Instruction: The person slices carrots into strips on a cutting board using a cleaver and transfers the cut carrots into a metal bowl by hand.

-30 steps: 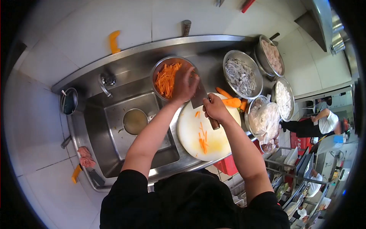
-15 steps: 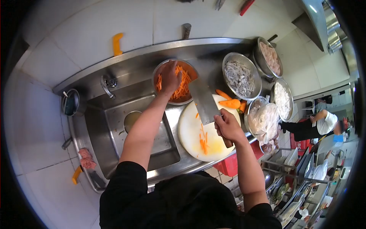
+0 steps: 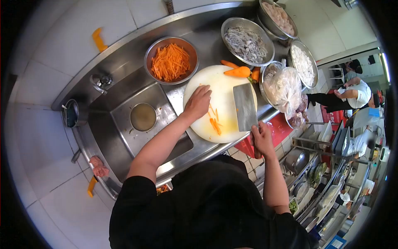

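Observation:
My left hand (image 3: pixel 198 102) rests at the left part of the round white cutting board (image 3: pixel 203 128), its fingers together beside a few carrot strips (image 3: pixel 215 125); whether anything is under them is hidden. In my right hand (image 3: pixel 262 140) is the handle of a cleaver (image 3: pixel 245 108), whose wide blade lies over the board's right side. Whole carrots (image 3: pixel 238 72) sit at the board's far edge. Beyond the board to the left, a metal bowl (image 3: pixel 148 62) holds a heap of shredded carrot (image 3: pixel 171 62).
A sink basin (image 3: pixel 124 145) with a round drain (image 3: pixel 143 117) is at left, below a faucet (image 3: pixel 100 83). Bowls of grey strips (image 3: pixel 247 43), pale meat (image 3: pixel 278 17) and white pieces (image 3: pixel 303 65) stand at right, near a plastic bag (image 3: pixel 284 89). Another person (image 3: pixel 356 93) stands farther right.
My left hand has left the bowl of shredded carrot and come down to the board. My right hand has moved the cleaver right, away from the bowl. The view has shifted.

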A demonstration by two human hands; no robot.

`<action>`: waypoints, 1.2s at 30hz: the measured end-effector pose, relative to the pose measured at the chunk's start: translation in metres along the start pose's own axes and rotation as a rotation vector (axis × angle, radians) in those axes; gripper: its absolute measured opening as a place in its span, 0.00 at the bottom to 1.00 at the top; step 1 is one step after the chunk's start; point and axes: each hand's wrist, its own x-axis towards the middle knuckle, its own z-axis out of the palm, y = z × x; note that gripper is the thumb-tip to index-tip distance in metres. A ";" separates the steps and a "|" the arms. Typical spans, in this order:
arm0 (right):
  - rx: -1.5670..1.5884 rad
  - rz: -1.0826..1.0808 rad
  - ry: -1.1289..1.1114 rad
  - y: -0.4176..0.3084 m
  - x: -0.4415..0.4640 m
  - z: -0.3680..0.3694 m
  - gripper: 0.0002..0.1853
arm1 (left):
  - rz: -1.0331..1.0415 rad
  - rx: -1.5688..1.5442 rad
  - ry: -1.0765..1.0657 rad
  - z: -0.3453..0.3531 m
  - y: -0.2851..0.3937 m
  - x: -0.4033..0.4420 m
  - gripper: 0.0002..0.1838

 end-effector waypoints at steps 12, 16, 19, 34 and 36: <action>0.278 0.086 -0.127 0.126 -0.056 0.005 0.09 | -0.079 0.201 -0.037 -0.022 -0.005 0.027 0.18; 0.350 0.073 -0.178 0.137 -0.062 0.011 0.09 | -0.071 0.120 -0.158 -0.009 0.020 -0.012 0.15; 0.378 0.087 -0.213 0.141 -0.066 0.019 0.08 | -0.091 -0.124 -0.168 -0.003 0.054 -0.050 0.13; 0.341 0.069 -0.296 0.140 -0.041 0.077 0.11 | -0.232 -0.083 -0.032 0.017 0.099 -0.073 0.25; 0.361 0.039 -0.299 0.138 -0.033 0.090 0.11 | -0.253 -0.006 -0.100 0.032 0.108 -0.070 0.34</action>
